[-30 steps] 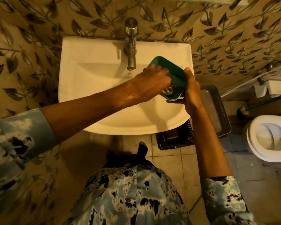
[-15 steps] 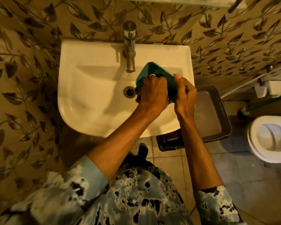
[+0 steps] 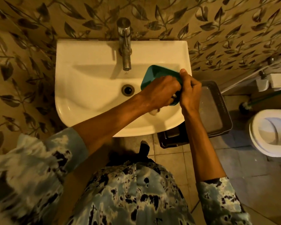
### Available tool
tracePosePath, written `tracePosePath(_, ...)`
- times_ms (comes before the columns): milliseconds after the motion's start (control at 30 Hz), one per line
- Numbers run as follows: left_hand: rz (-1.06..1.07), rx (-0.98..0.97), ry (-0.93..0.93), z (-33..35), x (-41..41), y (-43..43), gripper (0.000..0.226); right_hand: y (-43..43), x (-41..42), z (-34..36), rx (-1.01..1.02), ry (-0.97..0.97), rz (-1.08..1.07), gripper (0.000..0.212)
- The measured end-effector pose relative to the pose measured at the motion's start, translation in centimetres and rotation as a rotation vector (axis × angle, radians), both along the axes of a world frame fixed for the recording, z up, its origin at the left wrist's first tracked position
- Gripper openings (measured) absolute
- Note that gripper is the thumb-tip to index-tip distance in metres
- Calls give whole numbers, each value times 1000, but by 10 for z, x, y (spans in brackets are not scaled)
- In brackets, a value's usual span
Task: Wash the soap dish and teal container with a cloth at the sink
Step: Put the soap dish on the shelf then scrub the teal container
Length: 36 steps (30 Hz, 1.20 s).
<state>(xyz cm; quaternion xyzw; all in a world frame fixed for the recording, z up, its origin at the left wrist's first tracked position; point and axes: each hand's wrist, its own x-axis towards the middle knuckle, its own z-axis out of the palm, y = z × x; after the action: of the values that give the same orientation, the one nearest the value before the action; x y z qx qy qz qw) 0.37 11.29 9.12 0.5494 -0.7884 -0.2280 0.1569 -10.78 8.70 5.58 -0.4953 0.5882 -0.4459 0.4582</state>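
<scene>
Both hands are over the right half of the sink (image 3: 88,51), forearms bare, patterned sleeves pushed up.

The teal container (image 3: 154,73) is held off the basin between the two hands, tilted, with its far corner pointing toward the tap (image 3: 125,44). Only the far-left part of it shows; the rest is behind the hands.

The right hand (image 3: 191,93) grips the container's right edge. The thumb lies up along the far rim and the fingers are curled round the side nearer us.

The left hand (image 3: 161,90) comes in from the left and covers the container's middle, knuckles up, fingers curled down into it. A pale bit of cloth (image 3: 153,112) hangs out just under this hand's wrist, and another pale scrap shows in the gap between the two hands. We read this hand as closed on the cloth, though the fingertips themselves are hidden.

The drain (image 3: 128,89) is to the left of the left hand, well apart from it. We cannot tell whether the tap is running.

A dark tray (image 3: 221,111) sits just right of the right hand, lower than the sink and partly tucked under its rim. A white toilet (image 3: 269,135) is further right. The wall behind is covered in a leaf pattern, and tiled floor shows below the wrists.
</scene>
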Motion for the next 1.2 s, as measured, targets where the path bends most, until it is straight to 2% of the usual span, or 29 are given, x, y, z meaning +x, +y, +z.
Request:
tracePosePath(33, 3, -74, -57, -1, 1, -3, 20, 0, -2, 1, 10, -6, 4, 33)
tracePosePath(100, 145, -136, -159, 0, 5, -9, 27, 3, -4, 2, -31, -37, -44, 33)
tracePosePath(167, 330, -79, -205, 2, 6, -10, 29, 9, -2, 2, -137, -52, -121, 35)
tracePosePath(267, 399, 59, -227, 5, -7, -2, 26, 10, 1, -2, -238, -52, -200, 37)
tracePosePath(333, 420, 182, -85, 7, -12, 0, 25, 10, 2, -7, -246, -56, -197, 35)
tracePosePath(433, 406, 308, 173, 10, -21, -3, 6, 11, 4, -11, -217, -122, -220, 34)
tracePosePath(500, 466, 342, 289, 11, -25, -7, 12, 6, 6, -9, -203, -133, -212, 33)
tracePosePath(567, 632, 422, 473, 8, -26, -11, 16, 1, 8, -8, -188, -103, -152, 29)
tracePosePath(600, 779, 470, 614, 6, -25, -16, 18, 0, 9, -6, -186, -91, -134, 27)
tracePosePath(700, 1257, 575, 1138, 7, -10, -28, 24, 5, 14, -2, -181, -88, -130, 25)
tracePosePath(733, 1360, 529, 1220, 6, -2, -33, 28, 8, 15, -2, -179, -94, -139, 26)
tracePosePath(800, 1438, 418, 1197, 7, 11, -39, 31, 13, 20, -3, -189, -109, -165, 31)
tracePosePath(833, 1396, 344, 1059, 10, 11, -37, 31, 14, 22, -2, -188, -121, -174, 32)
tracePosePath(867, 1284, 247, 838, 14, 8, -33, 26, 13, 24, 0, -186, -143, -178, 32)
tracePosePath(933, 916, 59, 476, 20, -5, -24, 13, 5, 25, 4, -200, -173, -168, 33)
tracePosePath(1067, 268, 210, 224, 29, -12, -19, 9, -11, 7, 8, -181, -167, -103, 37)
tracePosePath(1133, 64, 312, 99, 36, -2, -25, 15, -11, 0, 4, -178, -159, -66, 38)
tracePosePath(1200, -84, 385, 48, 47, 18, -26, 31, -9, -2, -2, -176, -141, -17, 39)
